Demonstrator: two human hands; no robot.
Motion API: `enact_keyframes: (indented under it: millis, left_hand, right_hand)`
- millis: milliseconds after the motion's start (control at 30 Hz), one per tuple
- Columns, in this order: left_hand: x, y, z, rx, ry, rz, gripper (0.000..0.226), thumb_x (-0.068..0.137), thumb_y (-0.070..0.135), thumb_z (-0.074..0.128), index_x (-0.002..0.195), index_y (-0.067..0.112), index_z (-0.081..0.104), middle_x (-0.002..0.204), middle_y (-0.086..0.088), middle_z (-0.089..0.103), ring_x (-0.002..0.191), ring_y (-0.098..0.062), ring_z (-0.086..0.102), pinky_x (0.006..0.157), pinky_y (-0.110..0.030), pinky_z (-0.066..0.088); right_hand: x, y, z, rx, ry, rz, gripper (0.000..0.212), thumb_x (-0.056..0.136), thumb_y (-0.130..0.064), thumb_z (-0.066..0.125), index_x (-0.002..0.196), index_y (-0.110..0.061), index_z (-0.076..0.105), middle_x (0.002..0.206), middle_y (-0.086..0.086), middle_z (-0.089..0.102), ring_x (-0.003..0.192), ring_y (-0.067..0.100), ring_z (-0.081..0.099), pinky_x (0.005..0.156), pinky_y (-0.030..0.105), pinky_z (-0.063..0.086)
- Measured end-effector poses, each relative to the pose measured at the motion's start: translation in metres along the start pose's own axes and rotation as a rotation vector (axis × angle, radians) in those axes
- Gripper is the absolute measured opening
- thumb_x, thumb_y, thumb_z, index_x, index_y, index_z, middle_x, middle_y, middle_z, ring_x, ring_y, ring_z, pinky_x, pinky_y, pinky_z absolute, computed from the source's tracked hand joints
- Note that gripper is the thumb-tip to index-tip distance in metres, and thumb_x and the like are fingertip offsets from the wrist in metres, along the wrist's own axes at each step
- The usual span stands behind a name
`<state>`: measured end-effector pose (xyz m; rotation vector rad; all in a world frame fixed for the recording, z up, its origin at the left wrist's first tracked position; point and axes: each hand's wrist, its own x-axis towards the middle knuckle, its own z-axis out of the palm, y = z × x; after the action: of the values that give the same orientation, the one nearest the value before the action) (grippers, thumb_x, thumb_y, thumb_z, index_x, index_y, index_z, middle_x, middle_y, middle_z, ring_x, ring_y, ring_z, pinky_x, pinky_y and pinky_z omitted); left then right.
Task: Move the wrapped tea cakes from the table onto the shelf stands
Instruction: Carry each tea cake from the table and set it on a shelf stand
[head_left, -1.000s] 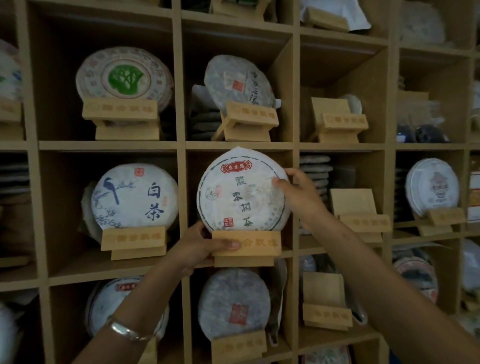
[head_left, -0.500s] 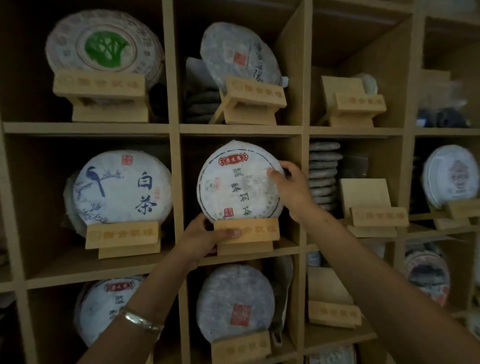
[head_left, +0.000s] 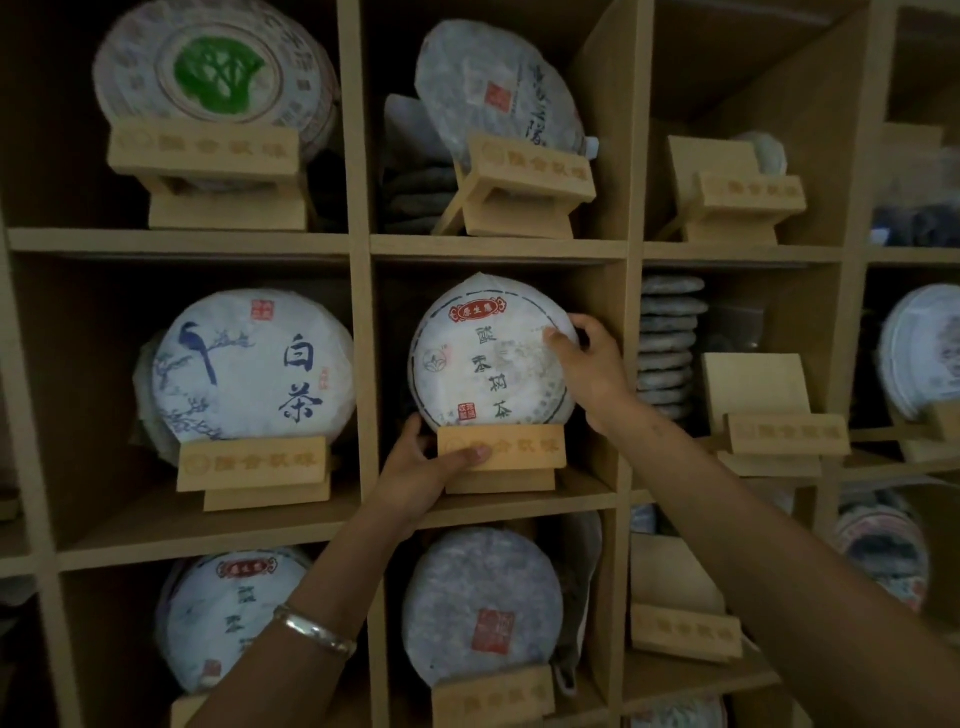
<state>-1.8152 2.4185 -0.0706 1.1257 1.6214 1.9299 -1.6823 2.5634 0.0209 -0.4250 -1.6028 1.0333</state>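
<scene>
The tea cake (head_left: 488, 358) now sits upright on its stand (head_left: 501, 449) in the middle cubby of the shelf (head_left: 498, 249), its lower edge tucked behind the stand's front lip. A second ago I had cake and stand nearer the cubby's front edge; since then I have pushed them back, so they sit deeper inside. My hands have not let go. My left hand (head_left: 423, 475) grips the stand's left end, thumb across the front lip and fingers out of sight behind it. My right hand (head_left: 589, 371) holds the cake's upper right rim, thumb on the wrapper's face, fingers curled round the edge.

I judge this cake nearly placed: it looks level and centred, so what remains is to loosen both hands and check it does not roll or tip. Bare stands (head_left: 769, 415) wait in the cubbies to the right, so more cakes are probably still to come.
</scene>
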Motion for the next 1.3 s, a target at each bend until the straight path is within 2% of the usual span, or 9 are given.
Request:
enact_keyframes:
  millis: [133, 333, 433, 567, 733, 867, 933, 1067, 1300]
  left_hand:
    - [-0.004, -0.003, 0.001, 0.05, 0.045, 0.037, 0.076, 0.066, 0.028, 0.09, 0.131, 0.028, 0.051, 0.117, 0.0, 0.068, 0.105, -0.013, 0.065, 0.084, -0.027, 0.055]
    - [-0.007, -0.001, 0.007, 0.095, 0.121, 0.021, 0.087, 0.067, 0.033, 0.089, 0.139, 0.023, 0.042, 0.108, 0.007, 0.066, 0.095, -0.005, 0.063, 0.069, -0.016, 0.049]
    - [-0.009, 0.002, 0.008, 0.155, 0.17, 0.032, 0.093, 0.07, 0.035, 0.086, 0.146, 0.02, 0.035, 0.105, 0.014, 0.061, 0.085, 0.007, 0.056, 0.057, -0.008, 0.044]
    - [-0.019, 0.005, 0.008, 0.287, 0.207, 0.017, 0.09, 0.078, 0.038, 0.079, 0.149, 0.014, 0.03, 0.119, 0.006, 0.057, 0.098, -0.005, 0.055, 0.071, -0.015, 0.041]
    - [-0.056, 0.023, 0.009, 0.689, 0.186, 0.017, 0.083, 0.085, 0.037, 0.072, 0.145, 0.001, 0.027, 0.135, -0.014, 0.053, 0.111, -0.022, 0.053, 0.075, -0.024, 0.041]
    - [-0.093, 0.04, 0.032, 0.793, 0.262, 0.283, 0.079, 0.084, 0.028, 0.073, 0.145, 0.004, 0.029, 0.126, -0.016, 0.049, 0.115, -0.029, 0.051, 0.09, -0.036, 0.047]
    - [-0.102, 0.046, 0.058, 0.777, 0.2, 0.402, 0.067, 0.085, 0.025, 0.071, 0.14, 0.01, 0.036, 0.12, -0.007, 0.048, 0.108, -0.023, 0.052, 0.085, -0.034, 0.047]
    - [-0.105, 0.032, 0.128, 0.743, -0.092, 0.417, 0.045, 0.087, 0.026, 0.066, 0.127, 0.015, 0.047, 0.111, -0.004, 0.056, 0.101, -0.02, 0.056, 0.081, -0.037, 0.05]
    - [-0.132, -0.025, 0.221, 0.711, -0.506, 0.3, 0.038, 0.086, 0.034, 0.065, 0.12, 0.02, 0.053, 0.114, 0.002, 0.06, 0.102, -0.015, 0.06, 0.078, -0.028, 0.049]
  right_hand:
    - [-0.003, 0.002, 0.001, 0.004, 0.007, -0.001, 0.026, 0.099, -0.027, 0.056, 0.123, -0.019, 0.055, 0.109, -0.005, 0.059, 0.099, 0.013, 0.058, 0.083, 0.029, 0.051]
    - [-0.01, 0.005, 0.002, -0.134, 0.084, 0.043, 0.062, 0.097, -0.035, 0.057, 0.148, -0.01, 0.03, 0.134, 0.009, 0.052, 0.115, 0.022, 0.054, 0.087, 0.028, 0.043]
    - [-0.016, 0.002, -0.004, -0.221, 0.107, -0.037, 0.065, 0.097, -0.032, 0.058, 0.148, -0.006, 0.028, 0.142, 0.014, 0.049, 0.127, 0.026, 0.051, 0.092, 0.026, 0.042]
    - [-0.035, 0.0, -0.02, -0.406, 0.083, -0.176, 0.06, 0.096, -0.03, 0.06, 0.145, -0.005, 0.035, 0.142, 0.015, 0.047, 0.129, 0.026, 0.048, 0.104, 0.037, 0.044]
    - [-0.063, 0.009, -0.056, -0.667, -0.013, -0.321, 0.041, 0.096, -0.02, 0.058, 0.133, -0.005, 0.047, 0.13, 0.017, 0.05, 0.117, 0.027, 0.05, 0.09, 0.026, 0.039]
    - [-0.077, 0.017, -0.087, -0.708, -0.116, -0.294, 0.035, 0.092, -0.005, 0.058, 0.127, -0.003, 0.051, 0.122, 0.018, 0.053, 0.107, 0.029, 0.057, 0.089, 0.041, 0.052]
    - [-0.081, 0.02, -0.104, -0.698, -0.142, -0.242, 0.037, 0.091, -0.006, 0.059, 0.127, -0.005, 0.052, 0.125, 0.014, 0.054, 0.111, 0.025, 0.057, 0.092, 0.039, 0.052]
    - [-0.095, 0.036, -0.159, -0.852, -0.108, -0.152, 0.031, 0.092, -0.01, 0.057, 0.122, -0.004, 0.053, 0.116, 0.016, 0.055, 0.101, 0.032, 0.057, 0.071, 0.028, 0.039]
    - [-0.173, 0.029, -0.286, -1.1, 0.029, 0.123, 0.033, 0.094, -0.012, 0.055, 0.126, -0.001, 0.051, 0.124, 0.019, 0.056, 0.113, 0.034, 0.054, 0.079, 0.032, 0.042]
